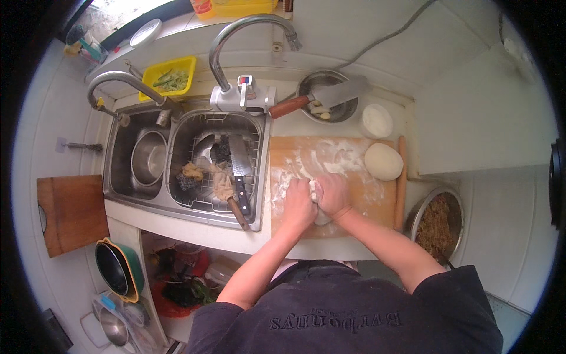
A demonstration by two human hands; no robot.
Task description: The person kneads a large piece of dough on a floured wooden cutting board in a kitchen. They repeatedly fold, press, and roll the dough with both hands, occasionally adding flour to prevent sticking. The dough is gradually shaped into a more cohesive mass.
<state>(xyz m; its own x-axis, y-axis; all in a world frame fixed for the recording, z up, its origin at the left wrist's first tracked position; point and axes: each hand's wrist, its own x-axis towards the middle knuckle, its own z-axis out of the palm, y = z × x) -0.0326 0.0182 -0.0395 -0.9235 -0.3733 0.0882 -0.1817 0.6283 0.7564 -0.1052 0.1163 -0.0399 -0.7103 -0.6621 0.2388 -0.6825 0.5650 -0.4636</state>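
Note:
My left hand (300,200) and my right hand (332,194) are side by side, both closed around a piece of dough (323,217) on a wooden board (283,152). A little dough shows between the fingers; the palms hide the rest. White flour is smeared over the board. A larger round ball of dough (384,162) sits at the board's upper right corner. Along the right edge lies a wooden rolling pin (401,183). Behind the board stands a bowl of flour (377,121).
A cleaver (327,94) rests across a metal bowl (307,82) behind the board. To the left, the sink's wire rack (201,116) holds a knife (239,170) and scrubbers. A metal bowl of brown filling (437,221) stands at right. A faucet (216,48) arches over the sink.

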